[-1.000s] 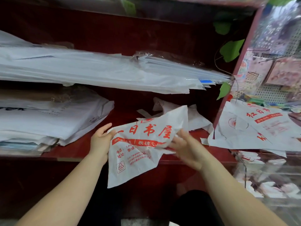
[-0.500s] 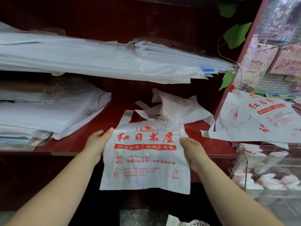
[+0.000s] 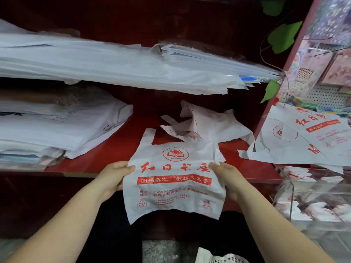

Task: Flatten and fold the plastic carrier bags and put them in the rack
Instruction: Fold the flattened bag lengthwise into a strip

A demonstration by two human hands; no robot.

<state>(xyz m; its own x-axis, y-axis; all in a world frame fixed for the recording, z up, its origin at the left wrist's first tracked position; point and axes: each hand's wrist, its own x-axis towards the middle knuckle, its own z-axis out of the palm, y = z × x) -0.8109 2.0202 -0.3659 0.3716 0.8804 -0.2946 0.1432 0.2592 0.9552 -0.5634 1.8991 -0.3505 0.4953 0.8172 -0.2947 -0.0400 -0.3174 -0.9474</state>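
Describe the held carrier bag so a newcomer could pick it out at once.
Find the dark red wooden shelf. At its front edge, the left hand and right hand hold a white plastic carrier bag with red print. Unlike the crumpled white bags behind, it is spread flat.

A single wide-angle camera is sitting on the person's head, looking forward and down at the front edge of a red shelf [image 3: 106, 160]. It is standing close enough that both forearms are entering from the bottom corners, and the left hand [image 3: 114, 176] and right hand [image 3: 228, 180], gripping a carrier bag [image 3: 174, 188], are filling mid-frame. It is facing the shelf's dark back wall, with the right post [image 3: 263, 120] slanting up the right side.
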